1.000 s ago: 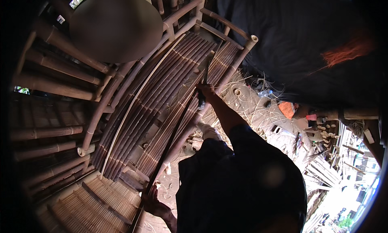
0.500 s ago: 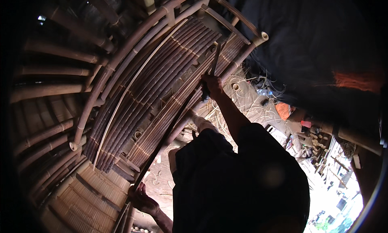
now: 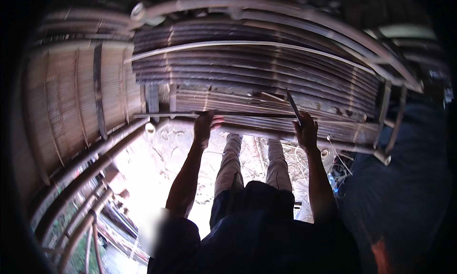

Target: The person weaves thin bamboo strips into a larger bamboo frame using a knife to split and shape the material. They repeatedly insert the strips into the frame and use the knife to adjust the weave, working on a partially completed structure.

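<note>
My left hand (image 3: 203,128) is closed around a long, thin dark strip (image 3: 257,114), which looks like split bamboo and lies level across my front. Its paler end sticks out to the left past that hand. My right hand (image 3: 307,131) grips a knife (image 3: 293,104), with the narrow blade pointing up and slightly left. The strip's right end reaches this hand; whether the fingers hold it too, I cannot tell. Both hands are over the front edge of a bamboo bench (image 3: 219,72) with dark slats. A long pale strip (image 3: 247,44) lies along the seat.
A bamboo rail (image 3: 304,14) curves along the bench's far side. On the left is a woven slatted panel (image 3: 64,98) beside bamboo poles (image 3: 88,167). Loose shavings (image 3: 297,167) litter the ground around my legs. Dark cloth (image 3: 404,179) hangs at the right.
The view has swung round, so the bench now runs across it. My left hand has gone from an open palm by the strip's end to a closed grip. The knife stays in my right hand.
</note>
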Motion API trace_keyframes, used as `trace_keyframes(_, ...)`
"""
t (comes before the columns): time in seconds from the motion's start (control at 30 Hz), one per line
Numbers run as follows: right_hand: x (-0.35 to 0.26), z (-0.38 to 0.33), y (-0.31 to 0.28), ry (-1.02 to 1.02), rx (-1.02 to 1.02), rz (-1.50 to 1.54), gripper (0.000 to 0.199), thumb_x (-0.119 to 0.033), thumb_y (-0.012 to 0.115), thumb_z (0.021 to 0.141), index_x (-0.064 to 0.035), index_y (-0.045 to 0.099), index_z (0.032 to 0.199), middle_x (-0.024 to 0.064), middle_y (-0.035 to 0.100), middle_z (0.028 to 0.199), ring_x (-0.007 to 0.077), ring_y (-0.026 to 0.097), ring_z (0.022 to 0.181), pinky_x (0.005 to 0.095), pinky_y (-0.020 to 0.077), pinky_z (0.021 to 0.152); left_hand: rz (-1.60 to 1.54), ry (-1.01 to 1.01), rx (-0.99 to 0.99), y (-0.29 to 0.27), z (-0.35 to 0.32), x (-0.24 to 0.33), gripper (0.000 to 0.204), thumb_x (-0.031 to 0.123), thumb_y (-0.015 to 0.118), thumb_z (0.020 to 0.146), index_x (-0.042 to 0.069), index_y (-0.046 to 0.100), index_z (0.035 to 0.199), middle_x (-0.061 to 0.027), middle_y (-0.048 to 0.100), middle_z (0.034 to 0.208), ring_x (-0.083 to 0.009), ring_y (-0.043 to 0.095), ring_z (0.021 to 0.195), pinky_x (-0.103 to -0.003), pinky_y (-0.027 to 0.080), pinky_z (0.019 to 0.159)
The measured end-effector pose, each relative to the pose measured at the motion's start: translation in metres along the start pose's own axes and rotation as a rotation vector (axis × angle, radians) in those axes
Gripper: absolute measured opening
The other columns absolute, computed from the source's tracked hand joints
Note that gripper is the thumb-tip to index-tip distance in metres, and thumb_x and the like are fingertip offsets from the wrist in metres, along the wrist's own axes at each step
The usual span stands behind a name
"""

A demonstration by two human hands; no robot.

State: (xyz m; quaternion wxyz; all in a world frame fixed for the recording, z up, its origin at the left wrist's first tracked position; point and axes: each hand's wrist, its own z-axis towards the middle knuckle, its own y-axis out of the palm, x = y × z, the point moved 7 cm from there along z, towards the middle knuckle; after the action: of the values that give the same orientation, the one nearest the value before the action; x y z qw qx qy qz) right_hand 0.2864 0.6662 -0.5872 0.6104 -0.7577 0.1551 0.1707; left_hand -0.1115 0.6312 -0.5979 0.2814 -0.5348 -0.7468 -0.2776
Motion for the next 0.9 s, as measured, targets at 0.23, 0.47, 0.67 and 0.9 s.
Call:
trace_keyframes(0.23, 0.012, 0.066, 0.093, 0.078, -0.42, -0.226, 0.033, -0.039, 0.066, 0.087, -0.0074, 0.059, 0.09, 0.0137, 0.063, 0.079, 0.0345, 0.063, 0.077, 0.048, 0.0476, 0.071, -0.009, -0.336, 0.11, -0.05, 0.11, -0.113, 0.037, 0.043, 0.057, 0.094, 0.01, 0.058, 0.11, -0.0092, 0.071, 0.099, -0.0186, 0.069, 0.091, -0.04, 0.05, 0.078)
trace_keyframes(0.47, 0.02, 0.08, 0.12, -0.008, -0.309, -0.231, 0.034, -0.037, 0.063, 0.091, -0.0047, 0.053, 0.086, 0.0178, 0.058, 0.073, 0.0415, 0.058, 0.071, 0.0479, 0.0439, 0.062, -0.066, -0.172, 0.127, -0.048, 0.195, -0.128, 0.033, 0.021, 0.067, 0.088, -0.011, 0.064, 0.099, -0.0188, 0.07, 0.08, -0.0241, 0.07, 0.071, -0.033, 0.06, 0.061)
trace_keyframes(0.67, 0.029, 0.088, 0.139, -0.003, -0.345, -0.244, 0.034, -0.037, 0.063, 0.09, -0.0054, 0.053, 0.087, 0.0169, 0.059, 0.076, 0.0393, 0.061, 0.073, 0.0472, 0.0453, 0.063, -0.061, -0.127, 0.11, -0.053, 0.21, -0.132, 0.033, 0.021, 0.068, 0.088, -0.011, 0.066, 0.096, -0.0187, 0.069, 0.079, -0.0239, 0.07, 0.071, -0.033, 0.06, 0.062)
trace_keyframes(0.9, 0.032, 0.085, 0.145, 0.012, -0.377, -0.271, 0.032, -0.036, 0.062, 0.091, -0.005, 0.054, 0.088, 0.0166, 0.059, 0.076, 0.039, 0.06, 0.073, 0.0468, 0.0457, 0.064, -0.151, -0.058, 0.093, -0.061, 0.218, -0.165, 0.029, 0.021, 0.068, 0.088, -0.007, 0.068, 0.092, -0.0155, 0.07, 0.077, -0.0227, 0.07, 0.067, -0.032, 0.059, 0.059)
